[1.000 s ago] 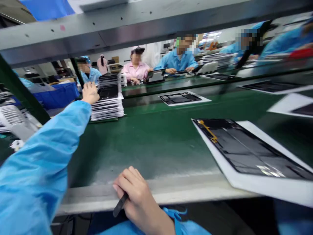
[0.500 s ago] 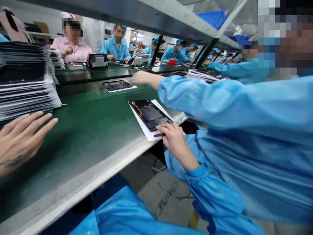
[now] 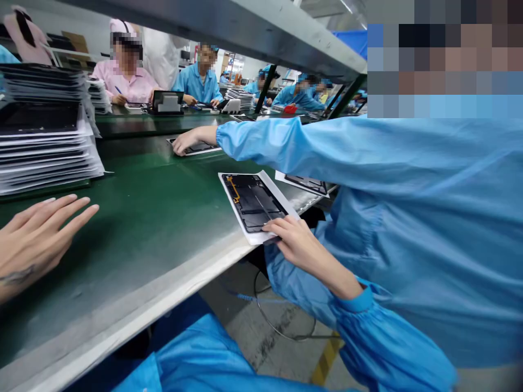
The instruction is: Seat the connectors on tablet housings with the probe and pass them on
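Two bare hands are seen at the green bench (image 3: 143, 218). The left hand (image 3: 44, 239) is held palm down with fingers spread and nothing gripped, just in front of a tall stack (image 3: 41, 155) of dark panels and white sheets; whether the bench is touched by it cannot be told. By the right hand (image 3: 298, 239), a dark stick (image 3: 271, 240) is pinched, while the fingertips are laid on the near corner of a black panel (image 3: 253, 201). Whether the corner is also clasped from below cannot be told, as the thumb is mostly hidden. The panel is placed on a white sheet (image 3: 256, 238) at the bench's front edge, and an orange strip (image 3: 233, 190) is borne near its far left corner. Farther back, another panel (image 3: 201, 147) is touched by a co-worker's hand (image 3: 190, 140). A third panel (image 3: 306, 182) is partly covered by the co-worker's blue sleeve (image 3: 294, 142).
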`<state>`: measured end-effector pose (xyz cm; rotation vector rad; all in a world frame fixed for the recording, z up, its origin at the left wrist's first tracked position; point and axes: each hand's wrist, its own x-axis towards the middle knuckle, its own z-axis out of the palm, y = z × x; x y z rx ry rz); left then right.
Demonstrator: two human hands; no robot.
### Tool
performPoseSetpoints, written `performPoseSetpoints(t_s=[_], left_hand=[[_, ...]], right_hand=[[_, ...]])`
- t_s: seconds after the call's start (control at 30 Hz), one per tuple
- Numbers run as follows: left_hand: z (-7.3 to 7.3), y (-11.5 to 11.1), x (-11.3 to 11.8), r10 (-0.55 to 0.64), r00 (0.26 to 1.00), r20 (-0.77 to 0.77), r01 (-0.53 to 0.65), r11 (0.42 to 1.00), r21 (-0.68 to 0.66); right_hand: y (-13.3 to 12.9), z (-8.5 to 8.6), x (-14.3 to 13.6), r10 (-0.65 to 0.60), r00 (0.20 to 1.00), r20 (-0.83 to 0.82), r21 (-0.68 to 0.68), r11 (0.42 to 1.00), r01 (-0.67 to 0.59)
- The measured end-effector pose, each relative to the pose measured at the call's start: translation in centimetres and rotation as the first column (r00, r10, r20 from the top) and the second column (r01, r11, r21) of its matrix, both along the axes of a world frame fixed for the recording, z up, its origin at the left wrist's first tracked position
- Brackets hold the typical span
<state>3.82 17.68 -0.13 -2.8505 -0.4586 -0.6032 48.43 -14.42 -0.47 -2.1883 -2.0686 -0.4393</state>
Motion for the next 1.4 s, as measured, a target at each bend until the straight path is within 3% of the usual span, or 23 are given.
performPoseSetpoints(t_s=[0.1,0.27,0.33,0.37,0.4,0.43,0.47,0.5,0.53,0.57,0.6,0.67,0.73,0.8,0.87,0.97,1.03,1.17,1.2,1.23,1.33,1.4], left_hand=[[-0.7,0.7,0.1,0.007,0.999,-0.033,-0.007,1.0,-0.004],[-0.8,0.1,1.7,-0.074,0.995,0.06,0.072,0.997,0.031],[-0.6,-0.9,3.2,-0.057,0.993,0.1,0.066,0.994,-0.085],[-0.5,-1.7,4.1,-0.024,0.994,0.109,0.048,0.974,-0.222],[-0.3,-2.6,5.3,0.021,0.995,0.101,0.022,0.912,-0.409],[-0.2,-3.6,6.6,0.068,0.994,0.081,-0.002,0.781,-0.625],[-0.1,-4.7,8.0,0.096,0.995,0.028,-0.03,0.56,-0.828],[0.1,-5.8,9.4,0.094,0.995,-0.027,-0.053,0.285,-0.957],[0.3,-6.8,10.9,0.09,0.995,-0.05,-0.052,0.023,-0.998],[0.6,-7.7,12.1,0.073,0.997,-0.038,-0.024,-0.176,-0.984],[0.8,-8.4,13.2,0.08,0.997,-0.012,0.007,-0.23,-0.973],[1.2,-9.1,14.3,0.125,0.992,0.029,0.062,-0.272,-0.96],[1.5,-9.0,13.6,0.207,0.977,0.045,0.1,-0.259,-0.961],[1.5,-8.9,11.1,0.315,0.948,0.048,0.126,-0.234,-0.964],[1.3,-9.2,7.7,0.425,0.904,0.04,0.136,-0.198,-0.971],[1.1,-10.4,2.6,0.543,0.84,-0.003,0.106,-0.169,-0.98],[1.0,-11.3,0.2,0.565,0.824,-0.027,0.067,-0.145,-0.987],[1.2,-12.1,-2.1,0.473,0.88,-0.039,-0.031,-0.024,-0.999],[1.3,-12.1,-2.3,0.438,0.897,-0.059,-0.08,0.029,-0.996],[1.6,-12.2,-2.5,0.409,0.908,-0.089,-0.148,0.116,-0.982],[2.0,-12.3,-3.1,0.402,0.905,-0.138,-0.357,0.542,-0.761],[2.0,-12.4,-3.6,0.373,0.921,-0.108,-0.368,0.751,-0.548]], right_hand=[[-0.5,0.9,0.3,0.053,0.997,0.059,-0.069,0.996,-0.049],[0.6,0.9,0.0,0.076,0.99,0.116,-0.078,0.995,-0.067],[1.2,1.0,-0.9,0.11,0.988,0.104,-0.068,0.992,-0.103],[1.5,1.1,-1.7,0.129,0.987,0.095,-0.061,0.99,-0.123],[1.8,1.3,-2.7,0.148,0.985,0.087,-0.053,0.988,-0.144],[2.2,1.5,-3.8,0.169,0.982,0.079,-0.045,0.985,-0.166],[2.6,1.7,-5.2,0.193,0.979,0.073,-0.039,0.981,-0.19],[3.1,2.0,-6.6,0.221,0.973,0.07,-0.035,0.975,-0.219],[3.7,2.2,-8.1,0.255,0.965,0.065,-0.028,0.967,-0.253],[4.3,2.4,-9.5,0.293,0.954,0.057,-0.016,0.956,-0.293],[4.8,2.5,-10.9,0.335,0.941,0.045,0.003,0.942,-0.336],[6.0,2.5,-13.2,0.417,0.909,0.007,0.048,0.908,-0.417],[7.0,2.1,-15.0,0.479,0.877,-0.042,0.088,0.876,-0.475],[7.7,1.6,-16.3,0.533,0.834,-0.143,0.169,0.843,-0.51],[8.2,1.2,-17.4,0.6,0.728,-0.332,0.319,0.797,-0.512],[8.6,0.8,-18.9,0.635,0.52,-0.571,0.501,0.771,-0.393],[9.0,0.5,-20.1,0.632,0.445,-0.635,0.537,0.775,-0.334],[9.8,-0.5,-22.9,0.652,0.197,-0.732,0.542,0.733,-0.411],[9.9,-0.8,-23.6,0.645,0.141,-0.751,0.544,0.726,-0.422],[10.0,-1.1,-24.1,0.634,0.105,-0.766,0.543,0.726,-0.422],[10.3,-1.7,-25.1,0.59,0.105,-0.801,0.506,0.76,-0.408],[10.4,-1.8,-25.2,0.575,0.144,-0.805,0.486,0.78,-0.395]])
